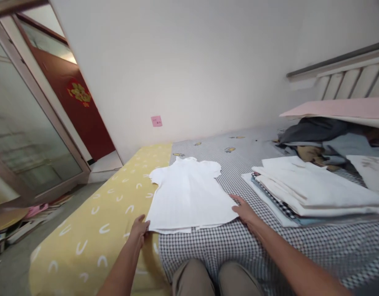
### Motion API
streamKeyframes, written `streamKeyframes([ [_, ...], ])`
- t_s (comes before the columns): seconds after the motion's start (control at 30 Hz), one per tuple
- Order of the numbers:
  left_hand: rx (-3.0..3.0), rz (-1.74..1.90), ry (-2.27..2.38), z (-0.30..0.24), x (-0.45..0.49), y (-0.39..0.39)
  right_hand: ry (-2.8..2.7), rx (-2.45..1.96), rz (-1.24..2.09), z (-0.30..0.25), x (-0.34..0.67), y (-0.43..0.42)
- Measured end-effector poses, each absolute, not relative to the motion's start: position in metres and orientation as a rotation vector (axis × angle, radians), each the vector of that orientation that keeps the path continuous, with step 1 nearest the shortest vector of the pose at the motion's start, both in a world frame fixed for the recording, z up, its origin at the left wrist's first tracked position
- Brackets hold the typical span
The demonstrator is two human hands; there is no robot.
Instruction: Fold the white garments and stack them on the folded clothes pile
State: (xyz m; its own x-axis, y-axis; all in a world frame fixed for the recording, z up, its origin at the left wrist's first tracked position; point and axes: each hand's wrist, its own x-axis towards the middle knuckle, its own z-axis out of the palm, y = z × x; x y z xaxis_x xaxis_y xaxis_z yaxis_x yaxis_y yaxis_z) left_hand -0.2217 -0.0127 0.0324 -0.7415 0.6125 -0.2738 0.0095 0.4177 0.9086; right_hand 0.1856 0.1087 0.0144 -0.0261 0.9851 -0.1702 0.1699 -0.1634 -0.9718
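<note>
room: a white-walled bedroom is seen from above the bed, with a pink note (156,121) stuck low on the wall, a red door (74,107) set beyond a glass sliding door (32,131), and books (26,220) piled on the floor at the left.
surface: a bed is covered by a yellow sheet (84,246) with white curved marks and a black-and-white gingham sheet (207,250), laid side by side.
garment: a white short-sleeved garment (189,197) with fine pleats is spread flat, its collar end pointed away from the person; it lies mostly on the gingham sheet, with its left-hand side over the yellow sheet.
left hand: the left hand (139,231) is held at the near lower corner of the garment, with the fingers loosely curled; whether cloth is pinched cannot be told.
right hand: the right hand (245,211) is laid open on the near edge of the garment, with the fingers spread and nothing gripped.
nearby: a stack of folded white cloth (312,189) is placed just right of the garment, and a heap of dark clothes (312,131) is seen behind it, under a pink sheet (334,107), near a slatted white headboard (346,78).
person: khaki-covered knees (217,279) are seen at the near edge of the bed.
</note>
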Motion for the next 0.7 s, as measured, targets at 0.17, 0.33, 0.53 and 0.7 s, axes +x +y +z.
streamKeyframes([
  [0.17,0.651,1.239,2.154,0.029,-0.219,-0.032,-1.425,-1.499,1.282,0.01,0.204,0.078],
  [0.33,0.875,1.121,2.416,0.036,-0.221,-0.056,-1.643,-1.625,1.069,0.017,0.221,0.06],
  [0.53,1.605,1.016,2.599,0.055,-0.184,-0.061,-2.314,-1.193,0.031,0.039,0.18,0.03],
  [0.7,2.3,0.674,2.101,0.038,-0.122,-0.056,-2.453,-1.186,0.487,0.028,0.113,0.018],
])
